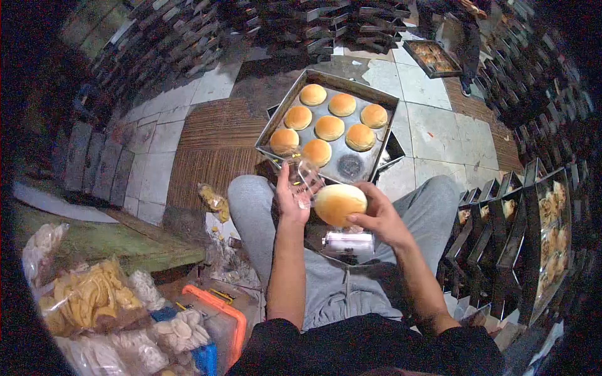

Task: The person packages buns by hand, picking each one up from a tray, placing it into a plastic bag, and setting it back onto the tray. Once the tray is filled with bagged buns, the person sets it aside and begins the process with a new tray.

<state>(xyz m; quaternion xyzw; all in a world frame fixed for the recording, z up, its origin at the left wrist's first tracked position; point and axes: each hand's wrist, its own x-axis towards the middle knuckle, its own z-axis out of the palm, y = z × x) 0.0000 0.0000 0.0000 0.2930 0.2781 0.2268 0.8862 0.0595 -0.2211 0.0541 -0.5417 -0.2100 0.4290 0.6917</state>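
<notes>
A golden bun [340,204] is in my right hand [381,217], with the fingers on its right side. My left hand [295,195] is raised, palm up, with a clear plastic bag [305,177] at its fingers. Beyond both hands, a square metal tray [390,106] holds several round buns [329,128] in rows. A dark round mark [350,166] shows on the tray's near right part. Below the bun, a shiny cylindrical thing [348,243] lies between my legs.
Bagged pale and yellow items [94,291] and an orange-rimmed box [235,313] lie at lower left. Stacked trays [501,232] stand at right. At the far right, another person [470,47] is near a filled tray [433,58] on the floor.
</notes>
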